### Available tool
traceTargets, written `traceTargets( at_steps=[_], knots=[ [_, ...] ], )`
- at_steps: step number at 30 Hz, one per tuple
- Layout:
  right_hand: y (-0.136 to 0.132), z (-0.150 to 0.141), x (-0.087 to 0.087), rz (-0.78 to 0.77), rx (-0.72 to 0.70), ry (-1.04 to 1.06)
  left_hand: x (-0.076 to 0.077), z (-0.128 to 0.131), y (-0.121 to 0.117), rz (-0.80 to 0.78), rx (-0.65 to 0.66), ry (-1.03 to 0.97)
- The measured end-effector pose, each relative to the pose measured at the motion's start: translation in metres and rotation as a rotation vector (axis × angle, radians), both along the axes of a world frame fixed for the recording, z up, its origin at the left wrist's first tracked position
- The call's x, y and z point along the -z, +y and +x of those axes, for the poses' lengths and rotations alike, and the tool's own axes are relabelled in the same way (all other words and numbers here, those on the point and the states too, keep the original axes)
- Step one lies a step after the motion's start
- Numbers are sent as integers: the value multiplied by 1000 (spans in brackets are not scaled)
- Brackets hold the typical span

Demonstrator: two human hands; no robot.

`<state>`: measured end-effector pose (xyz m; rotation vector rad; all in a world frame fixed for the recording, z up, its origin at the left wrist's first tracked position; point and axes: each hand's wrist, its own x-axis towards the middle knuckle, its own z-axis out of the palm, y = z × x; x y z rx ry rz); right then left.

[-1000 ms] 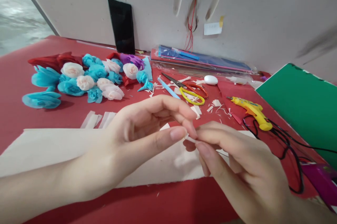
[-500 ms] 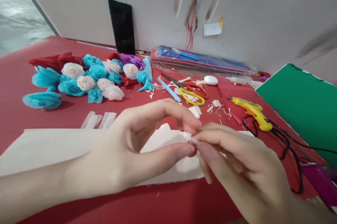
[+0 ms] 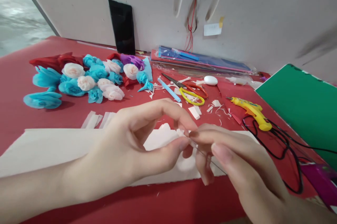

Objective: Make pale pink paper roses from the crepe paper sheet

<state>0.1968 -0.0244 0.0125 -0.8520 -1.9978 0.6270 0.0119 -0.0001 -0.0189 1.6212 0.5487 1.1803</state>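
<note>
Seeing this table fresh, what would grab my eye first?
Probably the turquoise, blush, red and purple paper flowers heaped at left, then the yellow glue gun at right, near the green board. Centre stage, a bare left hand and right hand meet at a pale paper bud.

The left hand (image 3: 147, 143) pinches close beside the right hand (image 3: 244, 160), whose thumb (image 3: 223, 153) stands apart.
</note>
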Motion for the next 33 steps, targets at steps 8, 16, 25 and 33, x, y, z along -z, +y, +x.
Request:
traceTargets(
  at_steps=[8,16,25,33],
  knots=[
    [1,-1,12,7,86,-227,0,1,-2,53,-146,85],
    [2,0,6,-16,80,-89,1,-1,2,234,-207,71],
    [7,-3,3,-204,40,19,-3,-6,10,392,-242,133],
    [10,1,12,-56,52,25,-6,-9,14,368,-417,273]
  ],
)
